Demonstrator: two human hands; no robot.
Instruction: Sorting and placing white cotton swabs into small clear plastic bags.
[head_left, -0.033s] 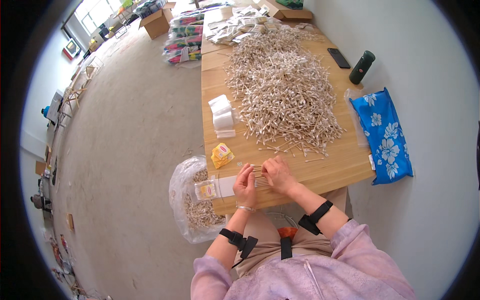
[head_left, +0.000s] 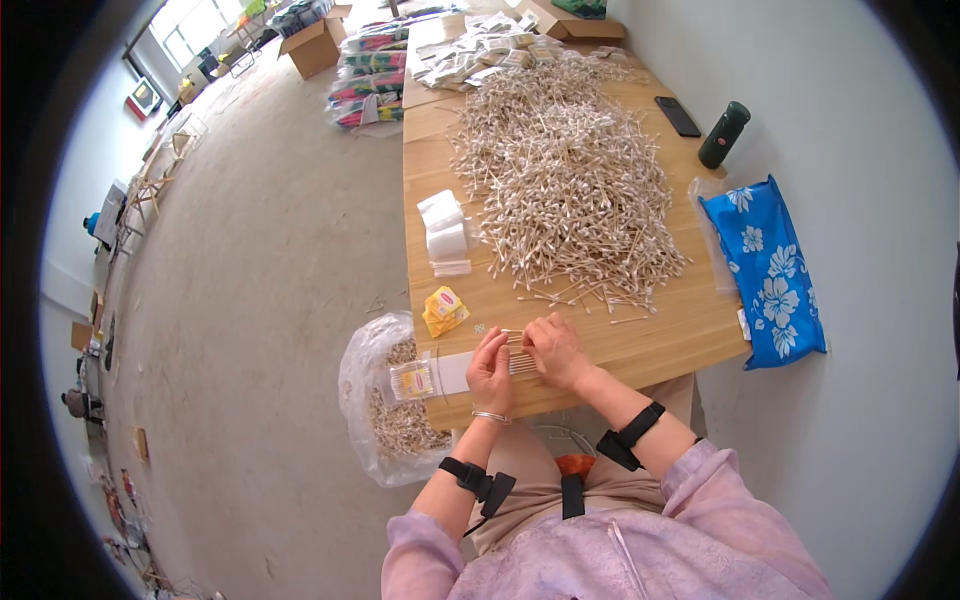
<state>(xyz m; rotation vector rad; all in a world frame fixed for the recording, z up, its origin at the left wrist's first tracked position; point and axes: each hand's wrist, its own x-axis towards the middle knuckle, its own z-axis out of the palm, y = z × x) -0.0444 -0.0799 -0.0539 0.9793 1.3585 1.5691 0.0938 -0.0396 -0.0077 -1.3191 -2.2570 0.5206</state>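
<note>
A short row of cotton swabs (head_left: 519, 360) lies side by side at the table's near edge, between my two hands. My left hand (head_left: 490, 365) has its fingers closed around the swabs' left ends. At their right ends, my right hand (head_left: 555, 350) is bent with its fingertips pinched on the swabs. Left of my left hand is a white strip (head_left: 454, 372), with a small clear packet (head_left: 411, 380) bearing a yellow card at the table's corner. Beyond the hands spreads a large heap of loose cotton swabs (head_left: 580, 170).
Yellow cards (head_left: 443, 310) and clear plastic bags (head_left: 443, 228) lie along the left edge. A clear bag of swabs (head_left: 385, 440) hangs or stands beside the left corner. To the right are a phone (head_left: 678, 116), a dark green bottle (head_left: 724, 135) and a blue flowered pouch (head_left: 768, 270).
</note>
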